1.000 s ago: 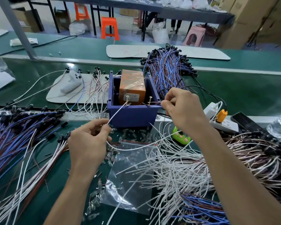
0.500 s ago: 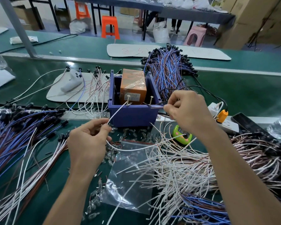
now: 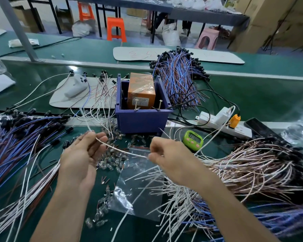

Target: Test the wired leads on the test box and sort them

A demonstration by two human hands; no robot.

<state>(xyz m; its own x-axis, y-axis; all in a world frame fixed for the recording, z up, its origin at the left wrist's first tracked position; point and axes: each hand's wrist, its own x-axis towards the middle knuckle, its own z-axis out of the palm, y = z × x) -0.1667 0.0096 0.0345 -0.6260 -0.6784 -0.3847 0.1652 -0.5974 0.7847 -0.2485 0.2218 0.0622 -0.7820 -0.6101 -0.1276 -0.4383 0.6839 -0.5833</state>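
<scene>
**Log:** Since the earlier frame, both your hands have dropped back from the test box (image 3: 141, 95) toward you. The white lead (image 3: 122, 151) no longer touches the two posts (image 3: 136, 104) at the front rim of the purple bin (image 3: 142, 121).

**Operator:** Where is the lead now?

**Log:** It is stretched between your hands, in the air above the clear bag (image 3: 138, 187) and the small glass bulbs (image 3: 110, 160). It sits near the bin's front but apart from it.

**Operator:** Grip?

**Log:** Your right hand (image 3: 173, 159) pinches one end between thumb and fingertip. Your left hand (image 3: 82, 158), palm turned up and fingers curled, holds the lead further along. The lead's tail runs on past that hand, up toward the far side of the bench.

**Operator:** Surroundings?

**Log:** The orange test box sits inside the bin. The loose white leads (image 3: 182, 198) lie piled under your right forearm. The blue and brown leads (image 3: 16, 137) lie left of your left hand. The green timer (image 3: 192, 139) is just right of the bin's front.
</scene>
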